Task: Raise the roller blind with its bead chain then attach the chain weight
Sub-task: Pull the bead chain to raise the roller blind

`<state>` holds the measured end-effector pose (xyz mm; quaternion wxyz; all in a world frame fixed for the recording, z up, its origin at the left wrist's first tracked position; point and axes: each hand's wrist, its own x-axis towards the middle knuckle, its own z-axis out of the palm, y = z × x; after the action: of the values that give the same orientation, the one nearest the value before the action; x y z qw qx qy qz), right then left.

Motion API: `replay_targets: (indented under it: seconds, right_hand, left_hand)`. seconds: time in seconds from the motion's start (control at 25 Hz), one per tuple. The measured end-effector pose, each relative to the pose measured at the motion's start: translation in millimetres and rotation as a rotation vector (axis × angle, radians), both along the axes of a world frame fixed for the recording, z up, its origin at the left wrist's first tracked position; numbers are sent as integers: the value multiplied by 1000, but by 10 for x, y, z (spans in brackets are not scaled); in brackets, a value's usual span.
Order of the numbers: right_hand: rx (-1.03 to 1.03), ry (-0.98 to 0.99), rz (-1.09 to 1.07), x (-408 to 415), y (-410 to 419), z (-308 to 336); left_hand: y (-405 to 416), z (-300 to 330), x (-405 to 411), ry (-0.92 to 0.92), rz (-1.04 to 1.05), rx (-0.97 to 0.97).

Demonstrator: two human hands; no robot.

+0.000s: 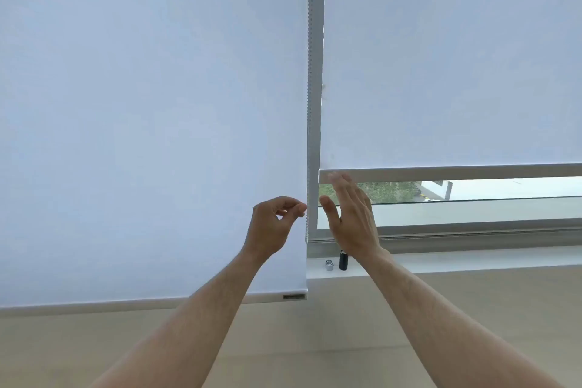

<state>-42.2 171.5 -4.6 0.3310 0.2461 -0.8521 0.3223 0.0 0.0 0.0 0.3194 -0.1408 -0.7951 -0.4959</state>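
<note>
Two white fabric roller blinds hang side by side over a window. The right roller blind [441,57] is raised a little: its pale bottom bar [441,173] sits above the white window sill [472,261], and a strip of glass with greenery shows below it. The left roller blind [141,104] hangs lower, with its bottom edge below sill level.

A white bead chain [310,72] runs down the gap between the two blinds, along the grey window frame post [318,72]. The left hand [272,224] has its fingers [299,209] pinched together at the chain; they seem to grip the beads, though the contact itself is too small to confirm. The right hand [349,217] is flat with fingers spread apart, holding nothing, its fingertips touching the left end of the bottom bar.

On the sill, just below the right wrist, stand a small black cylinder [343,260] and a small silver metal piece [329,264], probably the parts of the chain weight, apart from the chain.

By this view, the raising is barely begun: most of the window is covered. Pulling the blind up remains, and the weight is not yet attached.
</note>
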Motion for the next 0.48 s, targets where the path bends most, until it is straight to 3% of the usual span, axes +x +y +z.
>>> replay_targets:
  seconds: [0.12,0.48]
  right_hand:
    - [-40,63,0,-16,-69,88]
    - [-216,-41,142,-91,-180,202]
  left_hand:
    - [41,12,-11,-19,-45,31]
    - [139,-4,-109,-44,-93,35]
